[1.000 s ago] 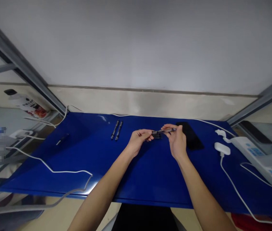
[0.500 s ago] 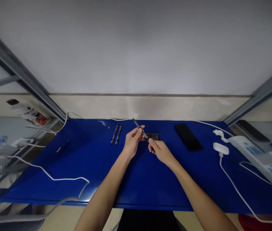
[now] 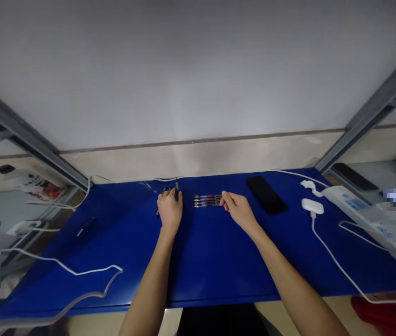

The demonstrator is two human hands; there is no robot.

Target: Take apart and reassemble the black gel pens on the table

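My left hand (image 3: 170, 207) is closed around a dark pen (image 3: 177, 186) whose upper end sticks up past the fingers. Beneath and beside that hand lie other dark pens, mostly covered by it. Several pens (image 3: 206, 201) lie side by side in a horizontal stack at the middle of the blue table (image 3: 211, 261). At their right ends is my right hand (image 3: 238, 207), its fingers curled together; whether it pinches anything is too small to make out.
A black phone (image 3: 267, 194) lies right of the hands. Farther right are a white case (image 3: 312, 206) on a cable and a power strip (image 3: 355, 205). Another pen (image 3: 86, 226) and a white cable (image 3: 79, 273) are on the left. A wall stands behind.
My left hand has moved left with the pen, over the two pens there. My right hand has let go of that pen and is beside the stack, which is now uncovered.
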